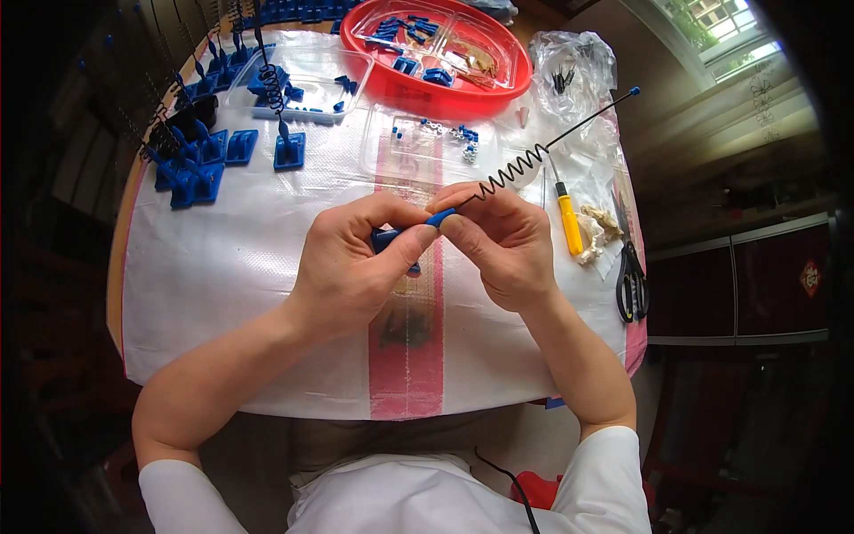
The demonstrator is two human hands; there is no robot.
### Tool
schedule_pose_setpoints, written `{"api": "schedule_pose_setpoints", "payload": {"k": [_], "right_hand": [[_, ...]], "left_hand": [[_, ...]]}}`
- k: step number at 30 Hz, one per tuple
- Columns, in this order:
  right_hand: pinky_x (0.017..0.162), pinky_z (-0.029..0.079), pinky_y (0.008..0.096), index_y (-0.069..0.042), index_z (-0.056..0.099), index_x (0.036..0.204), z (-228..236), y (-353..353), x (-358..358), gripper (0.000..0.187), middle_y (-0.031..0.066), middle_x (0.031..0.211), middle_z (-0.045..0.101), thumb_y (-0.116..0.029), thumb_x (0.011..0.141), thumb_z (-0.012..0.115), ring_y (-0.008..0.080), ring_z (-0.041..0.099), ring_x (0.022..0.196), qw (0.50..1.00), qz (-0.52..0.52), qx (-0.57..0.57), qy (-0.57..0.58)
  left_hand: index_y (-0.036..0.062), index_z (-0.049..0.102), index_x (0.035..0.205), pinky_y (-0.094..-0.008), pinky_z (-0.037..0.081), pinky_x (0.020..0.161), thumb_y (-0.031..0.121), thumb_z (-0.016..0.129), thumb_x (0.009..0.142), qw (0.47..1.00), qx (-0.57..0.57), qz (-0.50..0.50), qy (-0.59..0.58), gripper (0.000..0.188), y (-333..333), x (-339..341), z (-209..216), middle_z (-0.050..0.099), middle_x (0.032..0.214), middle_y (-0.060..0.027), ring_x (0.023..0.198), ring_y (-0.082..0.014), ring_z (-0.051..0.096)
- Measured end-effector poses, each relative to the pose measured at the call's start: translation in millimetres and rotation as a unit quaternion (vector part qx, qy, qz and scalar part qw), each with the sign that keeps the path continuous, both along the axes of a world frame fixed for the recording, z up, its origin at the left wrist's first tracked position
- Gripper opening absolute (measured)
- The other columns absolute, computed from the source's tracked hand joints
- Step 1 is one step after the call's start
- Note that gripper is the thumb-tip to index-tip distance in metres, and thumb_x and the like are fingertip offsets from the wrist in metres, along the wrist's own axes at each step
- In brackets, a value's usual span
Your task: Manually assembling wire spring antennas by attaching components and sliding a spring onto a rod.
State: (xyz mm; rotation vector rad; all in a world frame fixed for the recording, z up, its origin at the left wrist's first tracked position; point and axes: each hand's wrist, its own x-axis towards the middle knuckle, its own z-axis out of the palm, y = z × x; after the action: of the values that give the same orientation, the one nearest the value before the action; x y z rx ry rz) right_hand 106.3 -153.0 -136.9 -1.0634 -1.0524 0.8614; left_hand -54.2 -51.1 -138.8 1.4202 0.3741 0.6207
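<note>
Over the middle of the table, my left hand (349, 258) is closed on a blue plastic base piece (384, 238), much of it hidden by the fingers. A narrow blue sleeve (439, 218) sticks out between my two thumbs. My right hand (505, 242) pinches at the sleeve's end, where a black coiled antenna (511, 171) meets it. The antenna slants up to the right and ends in a small blue tip. Like pieces, blue bases (289, 151) with upright black coiled rods, stand at the left of the table.
A red round tray (400, 93) holds clear compartments of blue parts. Left of it is a clear plastic box (342, 67); a clear lid (374, 147) carries small parts. At right lie a yellow screwdriver (569, 224), black scissors (632, 280) and a plastic bag (592, 62).
</note>
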Motion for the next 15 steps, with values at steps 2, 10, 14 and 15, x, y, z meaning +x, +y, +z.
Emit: {"api": "schedule_pose_setpoints", "payload": {"k": [2, 10, 14, 15], "right_hand": [[0.088, 0.053, 0.0286, 0.002, 0.065, 0.11, 0.5, 0.4, 0.3, 0.017, 0.0074, 0.102, 0.07, 0.001, 0.093, 0.065, 0.0125, 0.065, 0.096, 1.0, 0.006, 0.001, -0.001], [0.09, 0.052, 0.0289, 0.002, 0.066, 0.108, 3.2, 3.6, 2.5, 0.016, 0.0088, 0.11, 0.066, 0.005, 0.091, 0.065, 0.0131, 0.063, 0.102, 0.999, -0.005, 0.041, -0.035], [0.09, 0.053, 0.0292, 0.002, 0.066, 0.106, 4.2, 2.5, 0.0, 0.016, 0.0087, 0.109, 0.066, 0.005, 0.091, 0.065, 0.0142, 0.063, 0.101, 0.999, 0.002, 0.029, 0.02], [0.09, 0.053, 0.0294, 0.002, 0.066, 0.107, 4.0, 2.6, 0.3, 0.016, 0.0087, 0.108, 0.066, 0.005, 0.091, 0.065, 0.0145, 0.063, 0.1, 0.999, 0.007, 0.029, 0.026]], "left_hand": [[0.0005, 0.069, 0.101, -0.0202, 0.049, 0.061, 0.008, 0.068, 0.093, 1.0, -0.003, 0.003, -0.007, 0.011, -0.5, 0.7, -0.2, 0.065, 0.082, 0.0004, 0.069, -0.0036, 0.058], [0.0011, 0.068, 0.094, -0.0227, 0.046, 0.063, -0.001, 0.071, 0.085, 0.985, 0.148, 0.072, -0.049, 0.009, 3.2, 5.0, -1.6, 0.064, 0.082, -0.0027, 0.073, -0.0069, 0.058], [0.0016, 0.068, 0.092, -0.0259, 0.048, 0.065, -0.003, 0.074, 0.079, 0.955, 0.263, 0.121, -0.068, 0.016, 6.7, 7.9, -5.4, 0.063, 0.083, -0.0071, 0.075, -0.0137, 0.06], [0.0017, 0.068, 0.092, -0.0262, 0.048, 0.065, -0.003, 0.075, 0.078, 0.947, 0.289, 0.123, -0.072, 0.016, 8.6, 7.9, -4.9, 0.064, 0.085, -0.0077, 0.076, -0.0148, 0.06]]}}
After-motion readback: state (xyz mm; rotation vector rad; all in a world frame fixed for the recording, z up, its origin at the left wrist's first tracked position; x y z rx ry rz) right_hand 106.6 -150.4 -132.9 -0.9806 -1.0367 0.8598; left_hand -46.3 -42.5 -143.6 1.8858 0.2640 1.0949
